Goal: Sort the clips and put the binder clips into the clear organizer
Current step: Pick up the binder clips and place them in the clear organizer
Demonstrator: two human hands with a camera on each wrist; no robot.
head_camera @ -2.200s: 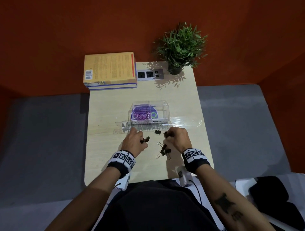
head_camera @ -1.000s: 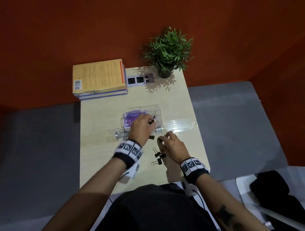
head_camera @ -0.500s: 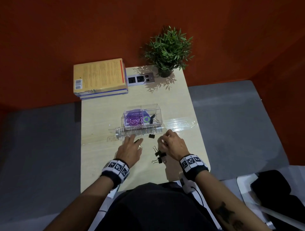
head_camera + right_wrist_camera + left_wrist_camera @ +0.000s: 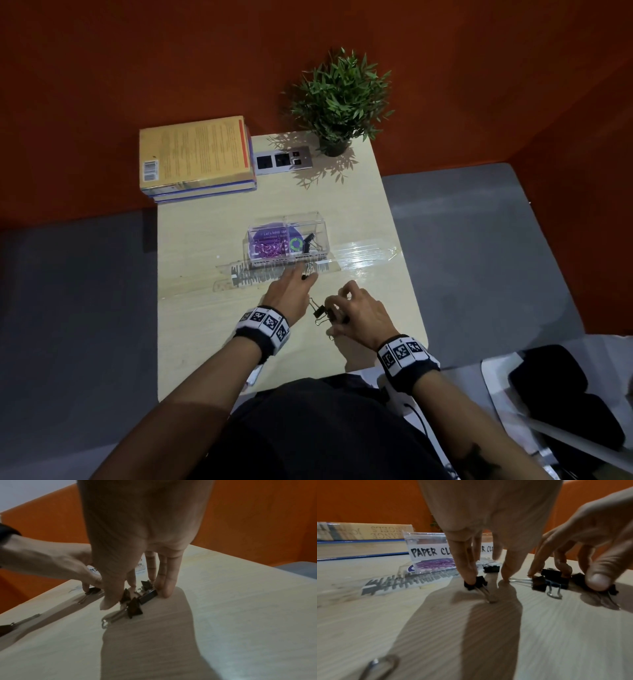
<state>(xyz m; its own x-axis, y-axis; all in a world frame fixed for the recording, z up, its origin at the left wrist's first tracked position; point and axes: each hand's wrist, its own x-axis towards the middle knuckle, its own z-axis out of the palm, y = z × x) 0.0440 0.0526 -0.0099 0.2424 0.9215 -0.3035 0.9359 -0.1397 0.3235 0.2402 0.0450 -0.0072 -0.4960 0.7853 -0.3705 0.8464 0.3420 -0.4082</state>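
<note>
Left hand (image 4: 289,291), fingers straight, presses one fingertip on a binder clip (image 4: 475,583) just in front of the clear organizer (image 4: 287,241). Right hand (image 4: 356,317), grip curled, pinches the clip pile (image 4: 137,600) on the surface (image 4: 191,325), nearer the person than the organizer; one black clip (image 4: 308,240) inside its right compartment.

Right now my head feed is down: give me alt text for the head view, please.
Over a pale table, the left hand touches a binder clip just before the clear organizer, while the right hand gathers a cluster of black binder clips. The organizer holds purple paper clips on its left and one black binder clip on its right.
</note>
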